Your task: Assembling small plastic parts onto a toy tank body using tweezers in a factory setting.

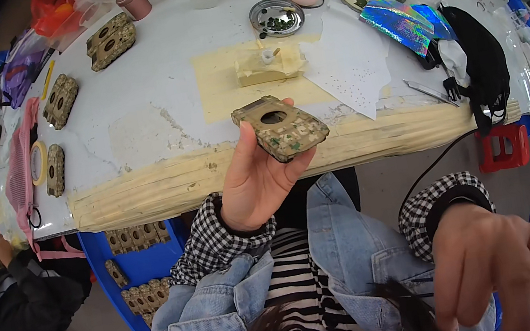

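Note:
My left hand [259, 183] grips a camouflage-patterned plastic housing [289, 133] with a round hole, thumb along its left side and fingers underneath. It is tilted above the taped front edge of the table. Raised close to the camera at the lower right is my right hand [492, 262], well apart from the housing. Its fingers are bent and drawn together; what they hold, if anything, is hidden. Beyond the housing, a tape-wrapped block [271, 67] with a small white nozzle-like piece stands on yellow tape. A round metal dish [255, 24] contains small dark green bits.
More camouflage housings [111, 41] lie at the table's left, near a tape roll [39, 163]. Below is a blue tray [97, 259] of similar housings. White paper with specks [354, 77], tweezers [431, 93] and a black bag [478, 58] lie right. A co-worker's sleeve [29, 303] shows left.

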Demonstrator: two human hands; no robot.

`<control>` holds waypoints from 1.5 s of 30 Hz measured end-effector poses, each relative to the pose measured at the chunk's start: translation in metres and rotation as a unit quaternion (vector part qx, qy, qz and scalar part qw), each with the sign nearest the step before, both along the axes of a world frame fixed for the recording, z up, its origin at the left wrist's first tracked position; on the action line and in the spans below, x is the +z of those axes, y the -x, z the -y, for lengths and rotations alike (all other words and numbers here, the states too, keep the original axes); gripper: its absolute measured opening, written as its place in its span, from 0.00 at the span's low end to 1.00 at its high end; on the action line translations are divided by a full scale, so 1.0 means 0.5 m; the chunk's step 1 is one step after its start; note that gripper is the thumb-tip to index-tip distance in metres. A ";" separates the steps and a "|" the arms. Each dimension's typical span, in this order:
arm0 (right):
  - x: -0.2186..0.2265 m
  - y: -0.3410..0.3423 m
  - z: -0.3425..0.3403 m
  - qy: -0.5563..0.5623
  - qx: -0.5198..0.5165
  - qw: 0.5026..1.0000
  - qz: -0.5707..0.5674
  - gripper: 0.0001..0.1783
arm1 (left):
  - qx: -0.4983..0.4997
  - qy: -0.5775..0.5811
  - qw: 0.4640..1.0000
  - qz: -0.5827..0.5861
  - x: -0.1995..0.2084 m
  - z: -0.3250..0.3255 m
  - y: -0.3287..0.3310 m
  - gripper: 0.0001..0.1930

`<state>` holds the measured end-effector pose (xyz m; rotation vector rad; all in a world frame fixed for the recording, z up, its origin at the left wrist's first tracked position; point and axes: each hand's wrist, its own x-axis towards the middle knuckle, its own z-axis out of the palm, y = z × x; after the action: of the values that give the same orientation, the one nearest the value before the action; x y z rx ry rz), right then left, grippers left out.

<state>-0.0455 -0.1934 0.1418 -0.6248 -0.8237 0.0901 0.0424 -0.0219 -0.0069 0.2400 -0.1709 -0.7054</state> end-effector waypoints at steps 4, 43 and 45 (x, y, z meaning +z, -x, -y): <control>0.009 -0.031 0.050 -0.014 0.147 0.988 0.044 0.15 | 0.016 -0.004 1.000 -0.018 -0.001 0.004 0.003 0.27; -0.039 -0.033 0.043 0.181 -0.317 0.923 0.124 0.26 | 0.013 0.154 0.988 -0.024 0.027 -0.049 0.016 0.42; -0.047 -0.045 0.053 0.210 -0.387 0.884 0.155 0.37 | 0.012 0.153 0.988 -0.031 0.030 -0.049 0.003 0.43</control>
<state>-0.0228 -0.2198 0.1184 -1.3689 -0.8099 -0.5926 0.0411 0.0026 0.0081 -0.0726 -0.2146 -0.6525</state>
